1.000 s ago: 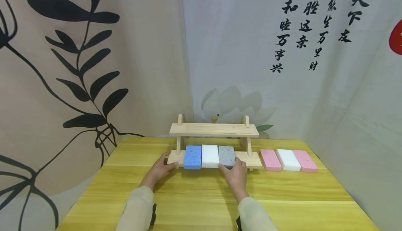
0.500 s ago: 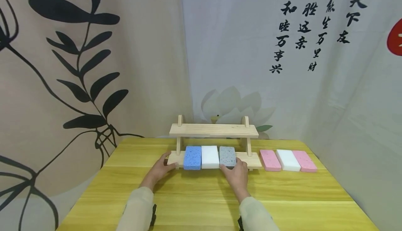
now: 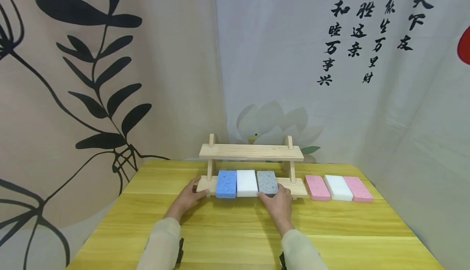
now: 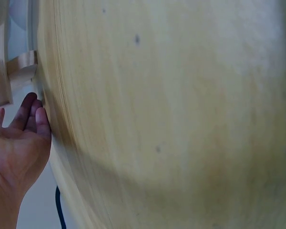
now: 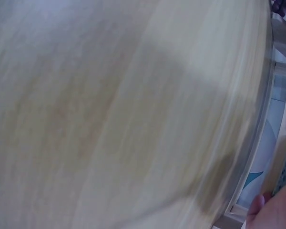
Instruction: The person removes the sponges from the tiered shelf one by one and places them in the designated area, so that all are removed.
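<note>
A two-tier wooden shelf stands on the table. On its lower board lie a blue sponge, a white sponge and a grey sponge, side by side from left to right. My left hand holds the left end of the lower board, thumb at the front edge; in the left wrist view the left hand has its fingers beside the board's end. My right hand grips the grey sponge at its near right corner, thumb at the front. In the right wrist view, only part of the right hand shows.
Right of the shelf, a pink sponge, another white sponge and a second pink sponge lie in a row on the yellow wood-grain table. A printed curtain hangs behind the table.
My right hand has shifted the grey sponge slightly to the right, leaving a thin gap beside the white one. The left hand keeps its place on the shelf.
</note>
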